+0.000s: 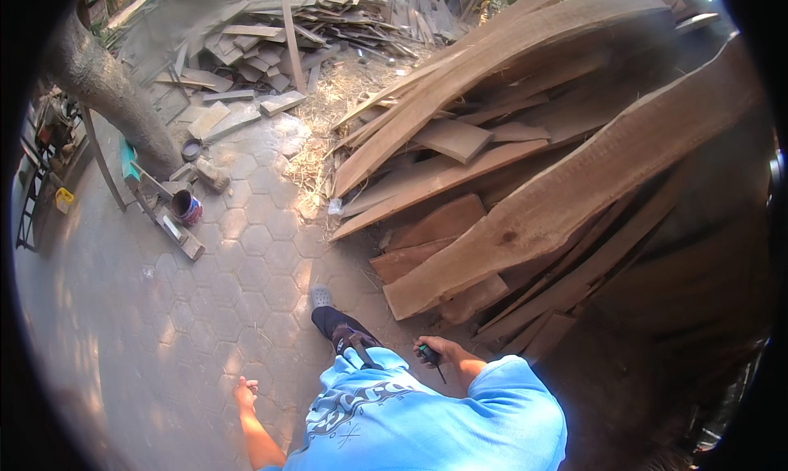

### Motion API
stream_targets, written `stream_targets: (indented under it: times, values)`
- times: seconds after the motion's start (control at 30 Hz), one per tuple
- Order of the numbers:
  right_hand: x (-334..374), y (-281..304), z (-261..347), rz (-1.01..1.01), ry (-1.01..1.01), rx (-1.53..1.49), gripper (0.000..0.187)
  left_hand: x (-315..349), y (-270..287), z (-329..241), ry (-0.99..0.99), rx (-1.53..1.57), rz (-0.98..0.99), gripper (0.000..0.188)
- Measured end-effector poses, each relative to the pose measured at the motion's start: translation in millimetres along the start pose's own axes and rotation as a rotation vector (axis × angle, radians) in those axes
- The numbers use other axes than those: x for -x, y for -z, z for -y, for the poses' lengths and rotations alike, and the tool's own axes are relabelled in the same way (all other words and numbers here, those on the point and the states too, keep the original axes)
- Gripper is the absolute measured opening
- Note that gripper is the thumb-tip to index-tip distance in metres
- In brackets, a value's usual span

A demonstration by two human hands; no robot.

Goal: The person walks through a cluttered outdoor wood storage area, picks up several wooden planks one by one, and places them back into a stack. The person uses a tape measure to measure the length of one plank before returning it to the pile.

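Note:
My right hand (443,348), in front of my blue shirt, is closed around a small green-and-black tool (428,354). A thin dark shaft sticks out from it, pointing down; its exact kind is too small to make out. Beyond that hand lies a long wide plank (525,217) with a wavy natural edge, resting slantwise on other boards. My left hand (245,391) hangs low over the paving, fingers loosely bent and apart, holding nothing.
Rough boards (460,139) are heaped at the right. A pile of offcuts (271,44) lies at the back. Left of it stands a tree trunk (111,81), near a paint can (186,208) and a wooden piece (194,247). Hexagonal pavers (238,282) cover the ground.

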State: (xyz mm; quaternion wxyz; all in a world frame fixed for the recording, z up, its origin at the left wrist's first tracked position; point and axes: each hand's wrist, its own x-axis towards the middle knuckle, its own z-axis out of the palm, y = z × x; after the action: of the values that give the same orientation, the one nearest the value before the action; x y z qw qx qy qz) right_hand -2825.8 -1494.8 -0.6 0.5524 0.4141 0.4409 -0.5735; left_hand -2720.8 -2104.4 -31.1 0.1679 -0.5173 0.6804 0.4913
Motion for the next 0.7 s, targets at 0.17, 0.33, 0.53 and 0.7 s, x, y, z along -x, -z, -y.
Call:
stream_targets:
  times: [0.17, 0.33, 0.53, 0.7]
  values:
    - [-55.1, -93.9, 179.3, -0.047, 0.027, 0.238, 0.029, -11.5, -28.8, 11.4, 0.373, 0.545, -0.173, 0.030]
    - [-68.2, -263.1, 394.6, 0.132, 0.379, 0.312, 0.027, -39.9, -18.7, -51.2, 0.446, 0.491, -0.042, 0.027]
    - [-63.2, -414.2, 524.2, 0.243, 0.821, 0.693, 0.025, -174.7, 37.2, -208.1, 0.258, 0.311, 0.037, 0.027]
    - [-158.8, -420.4, 510.9, -0.045, 0.647, 0.679, 0.037, -316.3, 55.8, -393.8, -0.036, 0.120, 0.097, 0.028]
